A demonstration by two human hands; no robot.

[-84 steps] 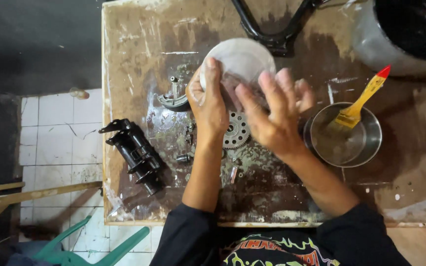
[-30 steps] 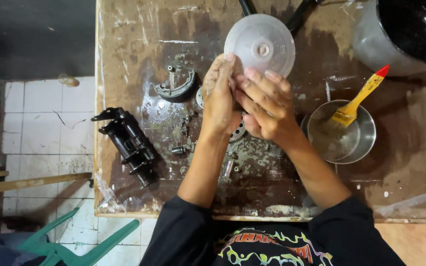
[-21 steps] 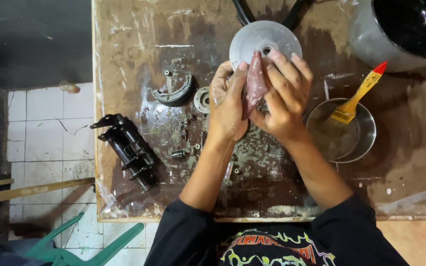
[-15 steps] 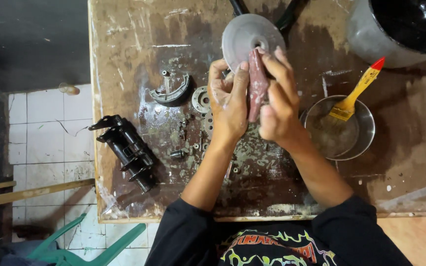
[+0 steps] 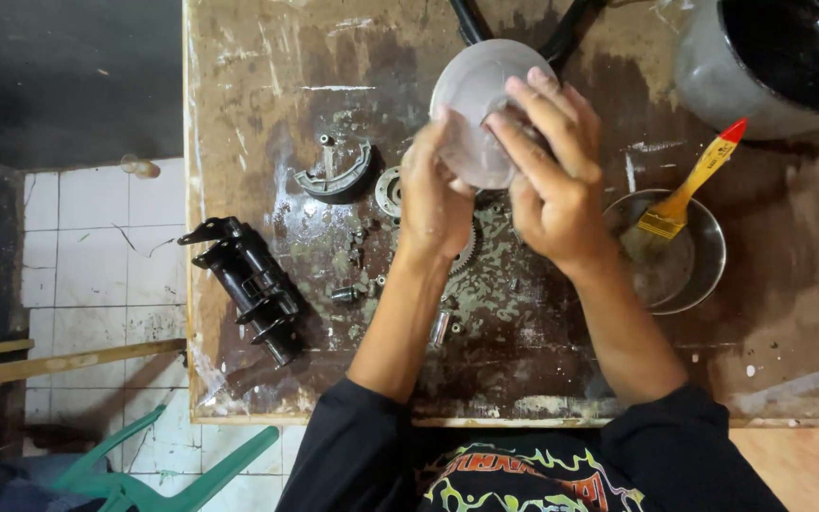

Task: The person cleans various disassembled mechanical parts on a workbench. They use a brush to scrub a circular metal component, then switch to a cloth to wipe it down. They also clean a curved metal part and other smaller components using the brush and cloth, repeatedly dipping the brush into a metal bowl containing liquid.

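Observation:
Above the middle of a stained wooden workbench (image 5: 239,95) I hold a round grey metal disc (image 5: 471,104) between both hands. My left hand (image 5: 433,194) grips its lower left edge. My right hand (image 5: 552,175) lies over its right side, fingers pressed on the face, with something dark under the fingertips that I cannot make out. A toothed gear (image 5: 468,254) lies on the bench just below my hands, partly hidden by my left wrist.
A curved brake shoe (image 5: 336,175) and a small round bearing (image 5: 389,192) lie left of my hands. A black ribbed part (image 5: 253,289) sits near the left edge. A steel bowl (image 5: 684,251) holds a yellow brush (image 5: 689,180); a large dark pot (image 5: 779,57) stands far right.
The disc was held higher with a reddish rag in my right hand against it; now it sits lower between both hands and the rag is not visible. The view has shifted a little.

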